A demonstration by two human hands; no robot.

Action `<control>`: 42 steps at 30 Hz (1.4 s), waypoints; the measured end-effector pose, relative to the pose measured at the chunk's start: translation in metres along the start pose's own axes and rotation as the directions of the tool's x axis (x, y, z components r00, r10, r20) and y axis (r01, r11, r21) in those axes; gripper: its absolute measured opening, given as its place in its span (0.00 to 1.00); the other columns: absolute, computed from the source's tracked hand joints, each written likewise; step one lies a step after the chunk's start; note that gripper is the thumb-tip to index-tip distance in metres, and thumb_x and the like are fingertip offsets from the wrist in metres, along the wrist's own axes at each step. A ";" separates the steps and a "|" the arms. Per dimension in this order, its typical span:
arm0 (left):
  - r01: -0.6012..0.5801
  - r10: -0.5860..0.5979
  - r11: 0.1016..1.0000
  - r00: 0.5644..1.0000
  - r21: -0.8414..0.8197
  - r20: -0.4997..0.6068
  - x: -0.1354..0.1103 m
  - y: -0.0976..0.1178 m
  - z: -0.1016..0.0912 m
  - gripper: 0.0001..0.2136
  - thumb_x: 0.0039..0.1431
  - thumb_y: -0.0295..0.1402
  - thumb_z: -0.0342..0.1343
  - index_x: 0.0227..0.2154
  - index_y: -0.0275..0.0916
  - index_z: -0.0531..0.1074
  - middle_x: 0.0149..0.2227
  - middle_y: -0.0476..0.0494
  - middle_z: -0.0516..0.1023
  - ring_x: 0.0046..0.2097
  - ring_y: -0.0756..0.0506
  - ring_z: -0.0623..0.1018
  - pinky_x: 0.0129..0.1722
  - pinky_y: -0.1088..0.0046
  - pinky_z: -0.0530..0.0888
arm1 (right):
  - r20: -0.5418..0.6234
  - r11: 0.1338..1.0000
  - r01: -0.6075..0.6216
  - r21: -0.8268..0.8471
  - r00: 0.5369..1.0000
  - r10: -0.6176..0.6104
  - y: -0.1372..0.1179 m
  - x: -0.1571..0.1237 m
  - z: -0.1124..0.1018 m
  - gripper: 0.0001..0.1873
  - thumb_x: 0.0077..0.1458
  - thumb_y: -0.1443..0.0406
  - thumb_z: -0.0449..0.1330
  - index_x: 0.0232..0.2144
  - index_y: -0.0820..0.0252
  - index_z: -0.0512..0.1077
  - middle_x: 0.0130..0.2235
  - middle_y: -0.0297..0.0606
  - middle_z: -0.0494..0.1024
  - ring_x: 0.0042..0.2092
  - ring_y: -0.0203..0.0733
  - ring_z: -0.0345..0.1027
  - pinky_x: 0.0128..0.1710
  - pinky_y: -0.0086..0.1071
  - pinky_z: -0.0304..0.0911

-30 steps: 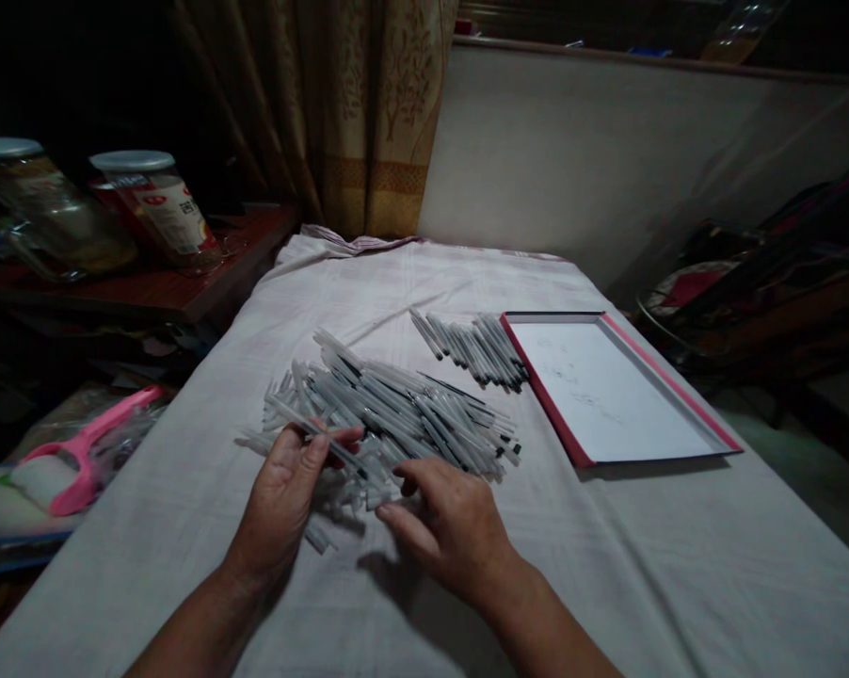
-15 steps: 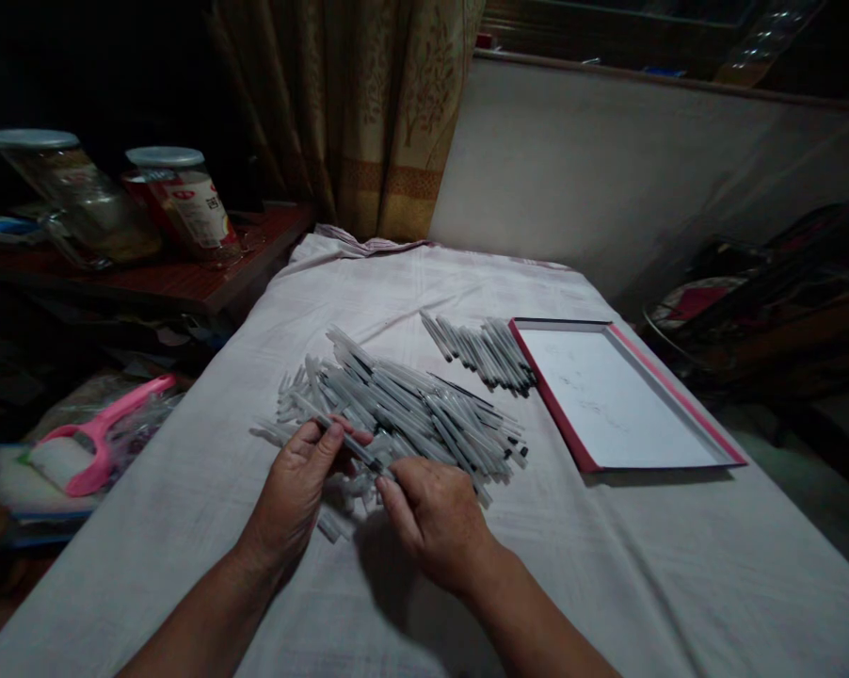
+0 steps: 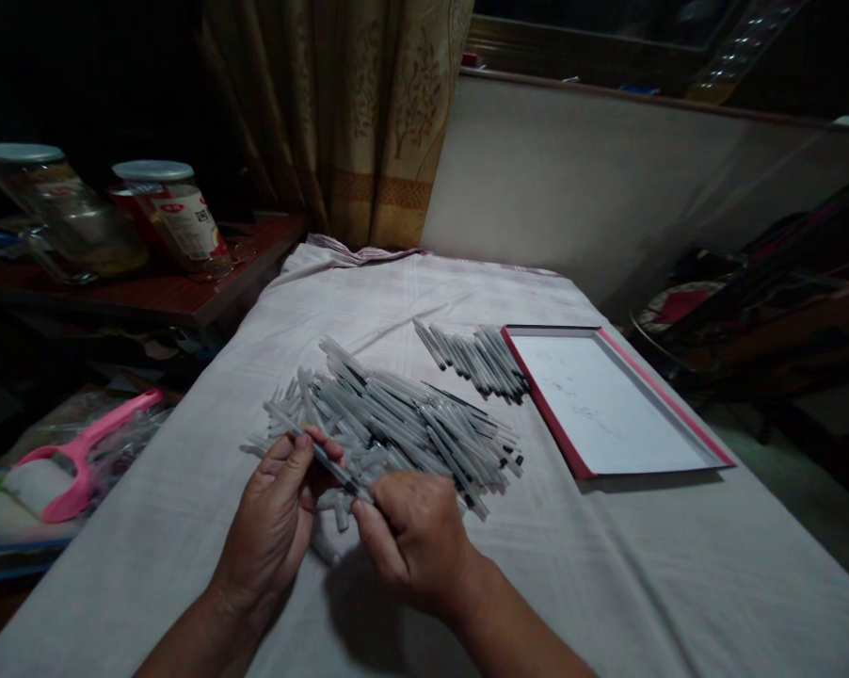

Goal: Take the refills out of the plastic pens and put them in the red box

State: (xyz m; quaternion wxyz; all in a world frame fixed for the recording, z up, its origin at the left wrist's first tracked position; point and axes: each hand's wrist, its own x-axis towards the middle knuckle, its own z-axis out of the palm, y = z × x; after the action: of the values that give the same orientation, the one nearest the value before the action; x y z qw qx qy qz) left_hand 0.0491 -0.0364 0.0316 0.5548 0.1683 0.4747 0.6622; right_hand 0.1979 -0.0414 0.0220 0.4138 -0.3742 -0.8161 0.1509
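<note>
A translucent pen point(image 3: 331, 463) with a dark section near its lower end slants between both hands. My left hand point(image 3: 273, 513) is closed round its barrel, thumb on top. My right hand point(image 3: 419, 535) pinches the pen's lower end, where its fingers hide the tip and perhaps a cap. Just beyond the hands lies a large loose pile of similar pens point(image 3: 403, 414), pointing mostly the same way. Small clear pen caps point(image 3: 341, 513) lie partly hidden under the pen and hands. Further right, a neater row of pens point(image 3: 477, 363) rests against a shallow red-edged box point(image 3: 555, 424).
A pale cloth point(image 3: 650, 565) covers the table. To the left, a dark wooden surface point(image 3: 205, 301) bears a lidded jar point(image 3: 184, 226) and a glass jug point(image 3: 89, 250). Below it lies a pink-handled object point(image 3: 78, 461) among plastic bags. A curtain point(image 3: 368, 122) hangs behind.
Both hands have come slightly left and nearer in view, still gripping the pen. The whole scene has shifted a little as the camera moved. The pen pile looks about the same.
</note>
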 end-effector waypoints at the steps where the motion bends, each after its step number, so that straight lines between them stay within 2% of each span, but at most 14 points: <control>1: 0.008 -0.008 1.000 1.000 -0.004 -0.006 -0.001 -0.002 0.000 0.23 0.27 0.43 0.79 0.25 0.36 0.76 0.24 0.50 0.78 0.28 0.51 0.77 0.28 0.81 0.77 | 0.013 0.996 -0.046 0.072 0.999 0.045 0.000 0.000 0.000 0.18 0.61 0.65 0.51 0.19 0.56 0.57 0.18 0.28 0.60 0.21 0.33 0.53 0.24 0.31 0.45; 4: 0.035 -0.035 0.999 0.999 -0.033 -0.015 0.001 -0.004 0.000 0.24 0.26 0.42 0.79 0.25 0.36 0.76 0.24 0.50 0.78 0.28 0.50 0.77 0.28 0.80 0.78 | 0.078 0.933 -0.210 0.293 0.978 0.195 -0.003 -0.001 0.003 0.20 0.61 0.63 0.52 0.18 0.56 0.52 0.18 0.26 0.56 0.20 0.31 0.52 0.23 0.29 0.45; 7: 0.045 -0.049 0.997 0.997 -0.070 -0.063 0.012 0.005 -0.005 0.18 0.35 0.38 0.77 0.26 0.36 0.76 0.25 0.50 0.78 0.27 0.50 0.77 0.27 0.79 0.78 | 0.163 0.826 -0.337 0.452 0.942 0.295 -0.004 -0.008 0.004 0.21 0.62 0.61 0.50 0.17 0.55 0.52 0.18 0.26 0.55 0.20 0.31 0.52 0.21 0.27 0.47; 9: -0.068 0.037 0.990 0.969 -0.121 -0.243 0.022 0.015 -0.011 0.11 0.46 0.34 0.71 0.24 0.37 0.73 0.22 0.53 0.75 0.24 0.53 0.74 0.24 0.82 0.75 | 0.175 0.806 -0.356 0.473 0.934 0.310 0.002 -0.015 0.000 0.22 0.63 0.61 0.48 0.17 0.55 0.52 0.17 0.26 0.54 0.19 0.31 0.52 0.21 0.26 0.47; 11: -0.131 0.094 0.985 0.955 -0.115 -0.283 0.029 0.022 -0.017 0.11 0.48 0.34 0.69 0.23 0.38 0.71 0.22 0.56 0.74 0.24 0.54 0.74 0.26 0.82 0.76 | 0.108 0.875 -0.317 0.365 0.948 0.299 0.014 -0.022 -0.007 0.22 0.64 0.62 0.47 0.17 0.55 0.51 0.17 0.26 0.52 0.19 0.31 0.51 0.21 0.27 0.46; 14: -0.176 0.184 0.981 0.976 0.079 -0.119 0.031 0.019 -0.021 0.18 0.40 0.44 0.73 0.27 0.39 0.74 0.24 0.54 0.76 0.27 0.51 0.76 0.27 0.78 0.77 | -0.018 0.978 -0.208 -0.007 0.978 0.208 0.039 -0.025 -0.016 0.22 0.63 0.64 0.50 0.17 0.56 0.54 0.17 0.26 0.56 0.19 0.31 0.53 0.22 0.29 0.46; 17: -0.160 0.161 0.924 0.987 0.346 0.026 0.032 0.007 -0.023 0.25 0.36 0.53 0.72 0.29 0.38 0.75 0.24 0.51 0.77 0.26 0.51 0.75 0.25 0.79 0.73 | -0.030 0.938 -0.121 -0.324 0.993 0.118 0.059 -0.023 -0.020 0.22 0.65 0.63 0.50 0.17 0.57 0.61 0.17 0.31 0.66 0.20 0.33 0.59 0.24 0.31 0.47; 20: -0.120 0.060 0.810 0.991 0.574 0.123 0.036 -0.003 -0.030 0.28 0.36 0.58 0.68 0.30 0.36 0.77 0.25 0.48 0.78 0.23 0.51 0.72 0.20 0.78 0.69 | -0.009 0.870 -0.112 -0.480 0.992 0.123 0.068 -0.025 -0.022 0.25 0.67 0.60 0.49 0.18 0.57 0.65 0.17 0.33 0.70 0.19 0.35 0.63 0.24 0.33 0.48; 23: -0.135 0.038 0.727 0.987 0.673 0.157 0.040 -0.005 -0.036 0.29 0.40 0.59 0.64 0.35 0.36 0.78 0.26 0.47 0.79 0.22 0.50 0.72 0.18 0.76 0.67 | -0.007 0.833 -0.128 -0.538 0.989 0.148 0.074 -0.029 -0.022 0.26 0.68 0.57 0.50 0.17 0.55 0.66 0.17 0.33 0.71 0.19 0.38 0.66 0.23 0.34 0.49; 28: -0.254 0.141 0.618 0.967 0.744 0.213 0.042 -0.005 -0.040 0.23 0.45 0.54 0.63 0.36 0.39 0.80 0.31 0.44 0.83 0.34 0.43 0.81 0.35 0.69 0.77 | -0.027 0.821 -0.196 -0.536 0.976 0.215 0.083 -0.033 -0.027 0.25 0.67 0.56 0.52 0.17 0.54 0.66 0.16 0.32 0.72 0.18 0.40 0.67 0.21 0.35 0.50; 32: -0.280 0.227 0.556 0.957 0.783 0.181 0.045 -0.007 -0.040 0.21 0.44 0.50 0.64 0.36 0.41 0.81 0.32 0.44 0.83 0.36 0.42 0.80 0.37 0.69 0.75 | 0.007 0.850 -0.244 -0.467 0.960 0.279 0.084 -0.033 -0.035 0.23 0.66 0.57 0.54 0.19 0.53 0.67 0.17 0.32 0.73 0.19 0.40 0.68 0.22 0.34 0.53; 35: -0.283 0.240 0.612 0.956 0.738 0.168 0.045 -0.006 -0.035 0.21 0.41 0.46 0.67 0.39 0.41 0.81 0.31 0.46 0.81 0.30 0.46 0.78 0.31 0.73 0.73 | -0.014 0.855 -0.287 -0.432 0.950 0.311 0.082 -0.030 -0.043 0.23 0.65 0.57 0.54 0.17 0.54 0.66 0.17 0.33 0.72 0.19 0.39 0.66 0.22 0.33 0.52; 39: -0.227 0.139 0.732 0.973 0.643 0.185 0.044 0.001 -0.029 0.24 0.41 0.44 0.69 0.43 0.38 0.80 0.31 0.46 0.79 0.24 0.50 0.74 0.25 0.75 0.71 | -0.086 0.813 -0.357 -0.460 0.929 0.360 0.090 -0.011 -0.058 0.24 0.64 0.56 0.55 0.17 0.55 0.69 0.18 0.34 0.74 0.20 0.38 0.66 0.24 0.32 0.52; 42: -0.204 0.114 0.726 0.977 0.656 0.178 0.046 0.004 -0.030 0.25 0.42 0.48 0.68 0.43 0.38 0.80 0.29 0.46 0.79 0.23 0.49 0.75 0.24 0.76 0.70 | -0.074 0.771 -0.380 -0.511 0.913 0.401 0.103 0.016 -0.067 0.17 0.63 0.59 0.57 0.25 0.57 0.77 0.25 0.38 0.81 0.27 0.41 0.72 0.28 0.31 0.55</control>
State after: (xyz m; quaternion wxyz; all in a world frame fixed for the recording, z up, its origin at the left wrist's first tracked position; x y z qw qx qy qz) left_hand 0.0087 -0.0085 0.0063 0.4266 0.4381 0.6290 0.4800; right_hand 0.2949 0.0360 0.0151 0.2421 -0.6290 -0.7385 0.0173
